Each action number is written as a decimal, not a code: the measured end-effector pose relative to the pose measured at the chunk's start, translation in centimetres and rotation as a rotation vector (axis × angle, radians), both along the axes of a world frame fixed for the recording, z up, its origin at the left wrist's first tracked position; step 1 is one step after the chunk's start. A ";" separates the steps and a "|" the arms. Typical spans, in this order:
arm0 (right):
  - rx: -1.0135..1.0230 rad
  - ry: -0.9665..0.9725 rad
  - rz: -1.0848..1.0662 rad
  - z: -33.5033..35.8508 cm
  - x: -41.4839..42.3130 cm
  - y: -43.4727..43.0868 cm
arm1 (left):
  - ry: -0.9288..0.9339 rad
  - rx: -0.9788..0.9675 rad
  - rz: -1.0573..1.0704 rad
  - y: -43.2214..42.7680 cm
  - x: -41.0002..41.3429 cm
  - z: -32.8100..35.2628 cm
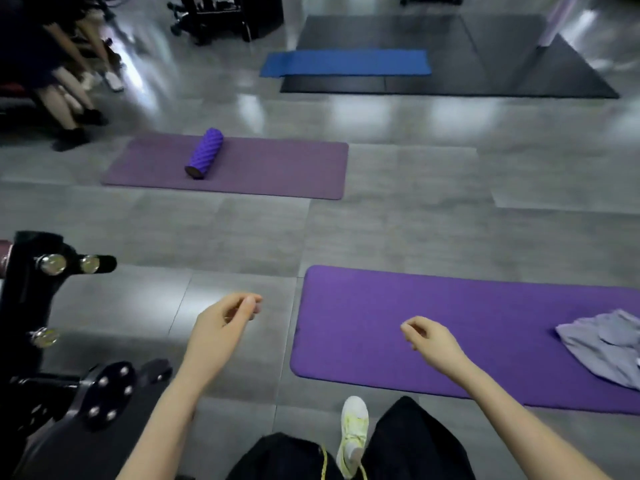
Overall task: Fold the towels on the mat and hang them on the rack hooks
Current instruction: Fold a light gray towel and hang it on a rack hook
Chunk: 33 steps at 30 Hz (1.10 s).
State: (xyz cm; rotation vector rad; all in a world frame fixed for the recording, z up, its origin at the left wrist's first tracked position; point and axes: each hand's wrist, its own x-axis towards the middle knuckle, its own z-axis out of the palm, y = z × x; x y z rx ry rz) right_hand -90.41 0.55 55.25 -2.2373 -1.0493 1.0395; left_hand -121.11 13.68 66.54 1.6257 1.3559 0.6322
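Observation:
A crumpled lavender towel (604, 344) lies on the right part of the near purple mat (415, 327), partly cut off by the frame's right edge. My left hand (221, 327) hangs over the grey floor left of the mat, fingers loosely curled, holding nothing. Over the mat's left half hovers my right hand (427, 336), also loosely curled and holding nothing, well left of the towel. A black rack (38, 306) with shiny metal pegs stands at the left edge, left of my left hand.
A second purple mat (277, 171) farther off carries a ridged purple foam roller (205, 153). A blue mat (346, 62) lies on black floor matting at the back. People's legs show at the upper left. My foot in a white shoe (353, 434) is on the floor below.

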 end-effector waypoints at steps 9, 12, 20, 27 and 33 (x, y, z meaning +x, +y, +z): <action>-0.057 -0.003 -0.067 -2.1 6.7 13.1 | 0.034 -0.073 -0.025 17.6 7.4 -1.3; -0.070 -0.006 -0.135 -3.7 9.1 18.6 | 0.035 -0.059 -0.090 25.8 10.5 -2.2; -0.116 0.070 -0.554 -5.8 12.2 30.5 | 0.048 -0.055 -0.470 48.0 21.3 -2.0; -0.117 0.071 -0.920 -6.2 16.1 34.2 | 0.112 -0.012 -0.889 58.9 36.2 -2.4; -0.142 0.091 -1.177 -8.0 23.1 36.9 | 0.063 -0.040 -1.141 62.7 51.8 -4.5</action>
